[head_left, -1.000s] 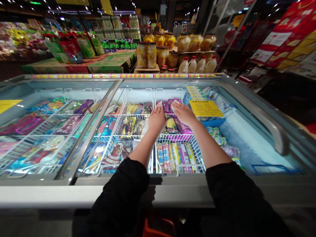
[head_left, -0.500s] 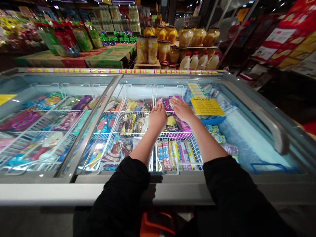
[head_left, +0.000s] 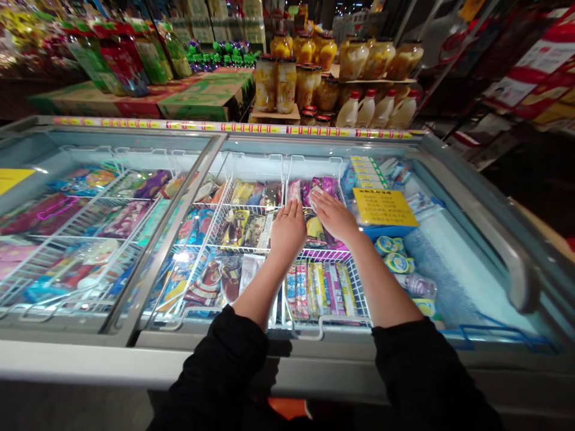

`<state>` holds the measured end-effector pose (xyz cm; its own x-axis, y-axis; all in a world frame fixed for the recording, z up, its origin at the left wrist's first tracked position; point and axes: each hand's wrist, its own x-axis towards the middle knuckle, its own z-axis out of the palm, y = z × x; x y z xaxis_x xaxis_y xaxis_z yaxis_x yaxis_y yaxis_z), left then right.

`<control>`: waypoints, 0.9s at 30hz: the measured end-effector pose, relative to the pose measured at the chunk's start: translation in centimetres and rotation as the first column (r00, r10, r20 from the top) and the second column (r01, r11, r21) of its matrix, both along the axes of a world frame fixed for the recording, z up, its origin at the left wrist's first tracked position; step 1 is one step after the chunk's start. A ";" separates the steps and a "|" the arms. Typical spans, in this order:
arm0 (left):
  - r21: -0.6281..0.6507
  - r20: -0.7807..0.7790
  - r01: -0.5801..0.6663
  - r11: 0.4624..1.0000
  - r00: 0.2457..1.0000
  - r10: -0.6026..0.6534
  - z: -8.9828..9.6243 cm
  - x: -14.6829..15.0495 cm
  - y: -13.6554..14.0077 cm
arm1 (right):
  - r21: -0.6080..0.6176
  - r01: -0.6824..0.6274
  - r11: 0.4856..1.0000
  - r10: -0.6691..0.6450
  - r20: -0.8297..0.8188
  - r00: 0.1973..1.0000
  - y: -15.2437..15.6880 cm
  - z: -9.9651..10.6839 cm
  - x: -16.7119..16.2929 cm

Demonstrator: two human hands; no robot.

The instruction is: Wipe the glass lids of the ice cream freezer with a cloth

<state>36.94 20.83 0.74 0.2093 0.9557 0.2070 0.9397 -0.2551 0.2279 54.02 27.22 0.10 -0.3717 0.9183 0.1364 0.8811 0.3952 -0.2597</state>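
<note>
Right hand (head_left: pixel 333 216) covers the white wad (head_left: pixel 315 196) over the glass lid (head_left: pixel 449 263), clamping indeterminable; left hand (head_left: pixel 288 227) lies flat, grip unclenched, no held item visible; work appears midway; completed and remaining portions cannot be told.

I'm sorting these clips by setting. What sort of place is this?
Likely a supermarket: a chest freezer holding colourful packets, a label strip along its back edge, and stacked glass jars behind.

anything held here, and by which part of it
Right hand partly covers a whitish item; whether or where gripped, unclear. Left hand holds nothing visible.
</note>
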 end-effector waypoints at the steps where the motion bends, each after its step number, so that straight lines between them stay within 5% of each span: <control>1: 0.000 -0.003 -0.002 1.000 1.000 0.002 0.0 0.0 0.1 | -0.003 0.007 1.000 -0.007 0.002 1.000 0.3 0.0 0.2; 12: -0.029 -0.030 -0.012 1.000 0.999 0.011 0.7 0.2 0.7 | -0.093 -0.080 0.992 0.081 0.009 0.997 -1.5 -0.5 3.0; 19: -0.026 0.020 -0.075 0.997 0.997 0.075 0.9 2.2 2.1 | -0.051 0.030 0.998 -0.026 0.075 0.997 2.6 0.2 0.9; 27: 0.010 0.026 -0.050 0.999 0.998 0.049 0.1 2.1 2.1 | -0.068 -0.227 0.972 0.226 -0.016 0.974 1.3 -0.7 2.7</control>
<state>39.00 22.97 0.88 0.1560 0.9625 0.2218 0.9450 -0.2108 0.2502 56.68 28.48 -0.64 -0.5700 0.8178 0.0796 0.7685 0.5649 -0.3006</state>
